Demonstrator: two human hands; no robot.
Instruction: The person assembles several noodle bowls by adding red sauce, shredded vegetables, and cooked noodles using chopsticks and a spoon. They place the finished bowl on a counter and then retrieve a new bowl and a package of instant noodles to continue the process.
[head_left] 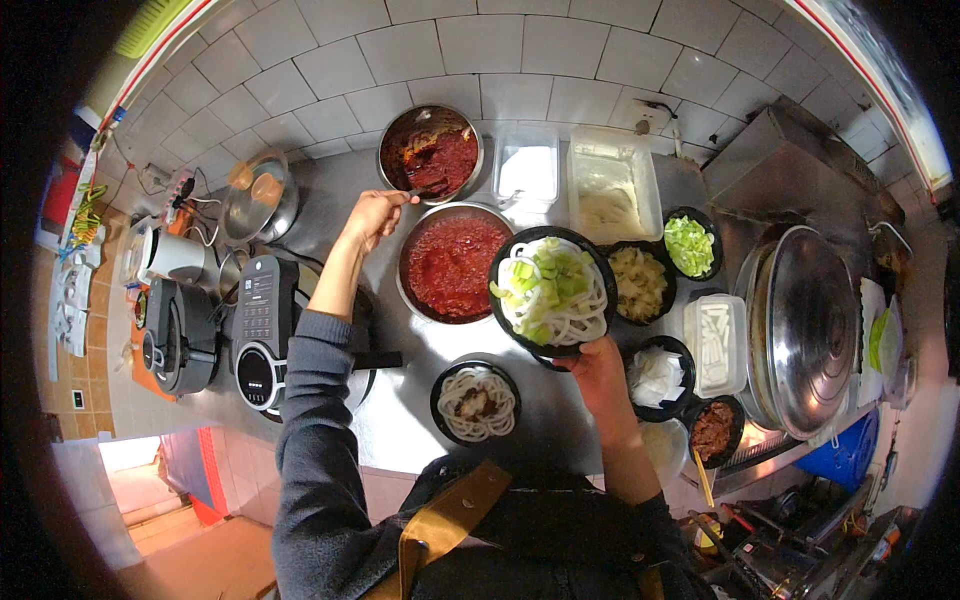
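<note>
My left hand point(375, 217) is closed around the handle of a spoon point(425, 193) that dips into a metal bowl point(381, 152) of thick dark red paste point(445, 158). Just in front stands a wider metal pan point(402, 278) of brighter red sauce point(457, 265). With my right hand point(605, 385) I grip the near rim of a black bowl point(545, 350), raised above the counter beside the pan. White noodles point(588, 322) topped with chopped pale green vegetable point(540, 285) fill it. A second black bowl point(438, 418) of noodles with brown and pale seasoning sits nearer me.
Right of me are bowls of pale shreds point(640, 283), chopped greens point(690, 246), white slices point(657, 376) and brown meat-like bits point(713, 430), plus a plastic tub point(690, 345). A large lidded pot point(812, 330) stands beyond. Dark countertop appliances point(265, 300) are at left.
</note>
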